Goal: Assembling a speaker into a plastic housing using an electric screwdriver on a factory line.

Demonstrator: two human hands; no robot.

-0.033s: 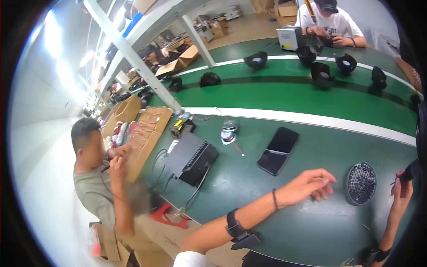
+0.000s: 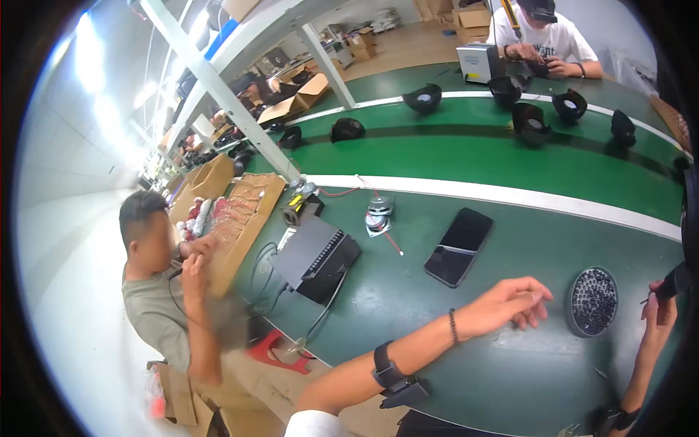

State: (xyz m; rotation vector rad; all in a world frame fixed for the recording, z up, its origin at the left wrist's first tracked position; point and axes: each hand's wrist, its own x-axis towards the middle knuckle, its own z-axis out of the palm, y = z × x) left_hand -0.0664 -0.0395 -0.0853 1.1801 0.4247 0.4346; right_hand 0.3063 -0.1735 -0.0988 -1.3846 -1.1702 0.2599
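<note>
A dark green workbench (image 2: 393, 313) lies alongside a brighter green strip (image 2: 437, 162) with white edging (image 2: 473, 192) – pale metal posts (image 2: 220, 89) rise at the left. Bright lights (image 2: 87, 54) glare overhead, tan floor (image 2: 404, 36) shows beyond – a red stool (image 2: 266, 351) beside the workbench

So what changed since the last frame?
Only the view: everything sits slightly further right, likely a small head turn. Nothing visibly taken or let go. Left hand still loosely open beside the bowl; right hand keeps its grip on the black object; phone unmoved.
</note>
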